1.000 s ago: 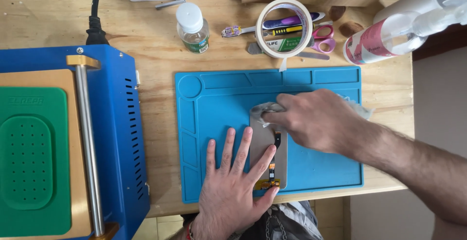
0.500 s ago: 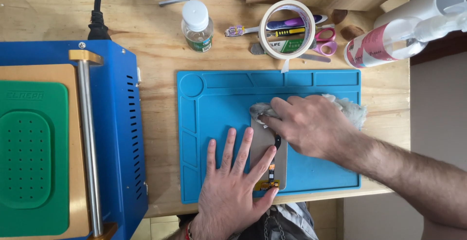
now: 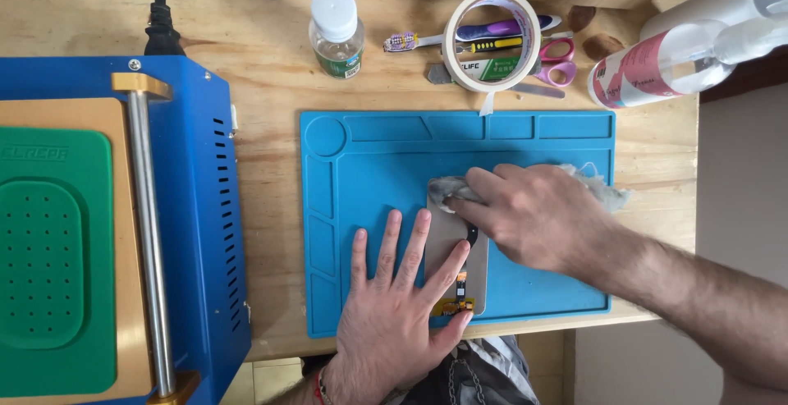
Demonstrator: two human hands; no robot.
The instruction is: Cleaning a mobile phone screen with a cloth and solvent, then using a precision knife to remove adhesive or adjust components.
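Near the blue mat's (image 3: 525, 138) front edge, the flat, open left hand (image 3: 394, 306) still pins the phone screen panel (image 3: 450, 245) while the right hand (image 3: 538, 212), closed on a grey cloth (image 3: 603, 192), has slid its wipe toward the panel's far end.

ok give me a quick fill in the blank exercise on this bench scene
1. The left hand lies flat, holding down a phone screen panel on the ____ mat.
2. The right hand presses a grey ____ onto the panel.
3. The roll of tape stands on the ____ table.

Missing words: blue; cloth; wooden
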